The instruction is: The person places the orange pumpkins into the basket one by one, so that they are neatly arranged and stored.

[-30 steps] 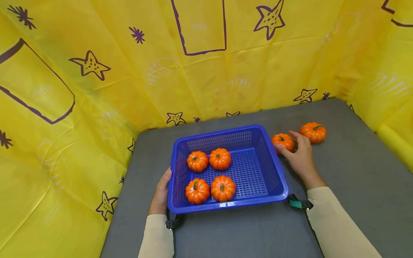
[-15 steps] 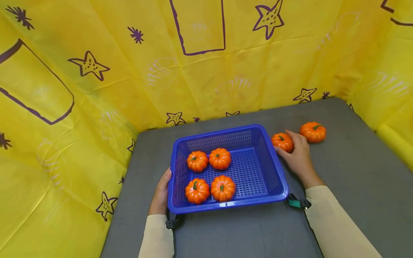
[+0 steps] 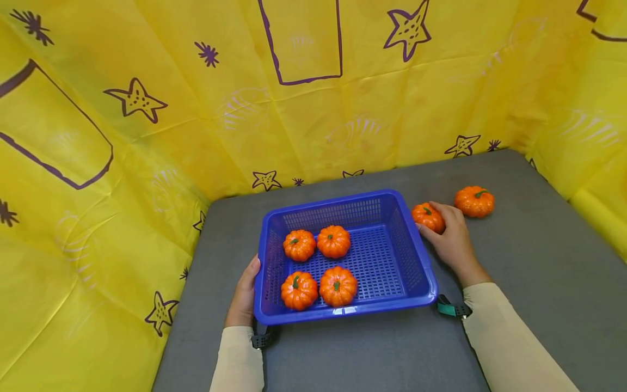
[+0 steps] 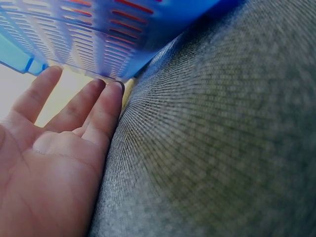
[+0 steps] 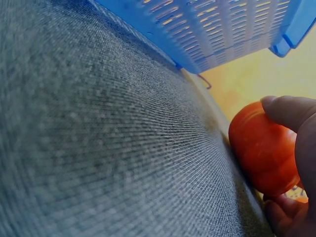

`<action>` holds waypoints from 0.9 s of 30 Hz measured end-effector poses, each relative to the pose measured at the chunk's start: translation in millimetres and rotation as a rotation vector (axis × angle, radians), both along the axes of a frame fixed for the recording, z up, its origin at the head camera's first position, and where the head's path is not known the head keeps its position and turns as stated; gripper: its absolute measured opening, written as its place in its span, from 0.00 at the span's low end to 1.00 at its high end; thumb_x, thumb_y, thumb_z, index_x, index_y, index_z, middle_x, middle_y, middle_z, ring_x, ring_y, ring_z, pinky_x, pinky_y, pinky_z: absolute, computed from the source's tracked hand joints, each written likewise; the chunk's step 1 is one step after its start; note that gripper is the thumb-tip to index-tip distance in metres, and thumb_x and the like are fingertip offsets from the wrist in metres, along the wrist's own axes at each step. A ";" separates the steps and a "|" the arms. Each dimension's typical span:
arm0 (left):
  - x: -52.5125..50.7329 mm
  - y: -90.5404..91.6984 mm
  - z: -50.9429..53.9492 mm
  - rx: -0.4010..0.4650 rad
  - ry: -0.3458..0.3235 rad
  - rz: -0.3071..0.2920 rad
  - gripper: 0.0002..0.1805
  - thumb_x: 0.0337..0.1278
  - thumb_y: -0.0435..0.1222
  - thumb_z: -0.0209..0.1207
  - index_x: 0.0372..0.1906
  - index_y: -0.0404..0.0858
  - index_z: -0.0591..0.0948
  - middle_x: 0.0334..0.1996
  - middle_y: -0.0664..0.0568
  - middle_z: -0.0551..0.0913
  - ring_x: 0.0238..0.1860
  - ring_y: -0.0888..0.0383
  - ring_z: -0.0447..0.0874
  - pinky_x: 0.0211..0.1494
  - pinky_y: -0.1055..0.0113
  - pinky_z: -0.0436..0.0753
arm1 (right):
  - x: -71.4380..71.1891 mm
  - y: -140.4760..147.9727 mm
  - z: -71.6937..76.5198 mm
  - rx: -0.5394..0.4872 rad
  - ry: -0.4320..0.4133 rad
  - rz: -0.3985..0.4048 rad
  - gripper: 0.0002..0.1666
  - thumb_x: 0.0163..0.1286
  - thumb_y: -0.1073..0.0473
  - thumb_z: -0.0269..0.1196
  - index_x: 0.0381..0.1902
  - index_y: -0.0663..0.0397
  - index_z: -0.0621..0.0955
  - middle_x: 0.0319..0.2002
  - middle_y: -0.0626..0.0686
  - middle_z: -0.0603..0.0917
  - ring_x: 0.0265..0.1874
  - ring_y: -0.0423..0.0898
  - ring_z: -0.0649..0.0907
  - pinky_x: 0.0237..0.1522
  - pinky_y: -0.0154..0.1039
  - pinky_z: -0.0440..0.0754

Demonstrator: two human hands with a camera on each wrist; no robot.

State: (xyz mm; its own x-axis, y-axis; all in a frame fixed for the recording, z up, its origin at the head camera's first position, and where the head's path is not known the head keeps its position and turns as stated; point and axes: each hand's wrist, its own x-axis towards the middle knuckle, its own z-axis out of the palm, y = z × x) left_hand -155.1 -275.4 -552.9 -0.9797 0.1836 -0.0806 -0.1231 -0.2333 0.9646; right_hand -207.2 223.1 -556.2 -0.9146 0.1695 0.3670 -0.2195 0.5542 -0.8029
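A blue plastic basket stands on the grey table with several small orange pumpkins inside, grouped in its left half. My left hand rests against the basket's left side; in the left wrist view its fingers reach fairly straight to the slotted wall. Just outside the basket's right side, my right hand holds a small orange pumpkin between thumb and fingers. The right wrist view shows this pumpkin low at the table surface, the thumb on one side and a fingertip on the other.
Another orange pumpkin lies on the grey table behind and to the right of my right hand. Yellow patterned cloth hangs along the back and both sides of the table.
My right hand has shifted slightly left and drawn its fingers in around the pumpkin beside the basket. My left hand and the basket have stayed in place.
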 end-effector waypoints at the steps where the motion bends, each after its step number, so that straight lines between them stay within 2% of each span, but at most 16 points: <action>1: 0.0 0.0 -0.3 0.003 0.002 -0.001 0.36 0.85 0.56 0.44 0.85 0.43 0.63 0.65 0.43 0.81 0.56 0.50 0.86 0.59 0.54 0.86 | 0.2 0.0 0.1 -0.004 0.001 -0.002 0.36 0.67 0.65 0.76 0.71 0.68 0.77 0.65 0.73 0.73 0.67 0.71 0.70 0.66 0.69 0.66; 10: -1.2 0.8 -1.2 0.034 0.021 -0.021 0.35 0.86 0.54 0.44 0.85 0.41 0.62 0.66 0.41 0.80 0.57 0.49 0.85 0.59 0.54 0.86 | 3.0 0.0 2.0 -0.034 0.003 -0.009 0.34 0.68 0.65 0.77 0.69 0.68 0.79 0.64 0.73 0.72 0.68 0.70 0.69 0.67 0.68 0.65; 27: -1.8 -0.7 -2.0 0.021 0.025 -0.023 0.36 0.86 0.54 0.44 0.86 0.41 0.60 0.70 0.39 0.77 0.58 0.48 0.84 0.61 0.54 0.85 | 6.2 1.5 6.6 -0.046 0.005 -0.020 0.35 0.69 0.64 0.77 0.71 0.68 0.78 0.65 0.73 0.71 0.68 0.71 0.69 0.67 0.69 0.65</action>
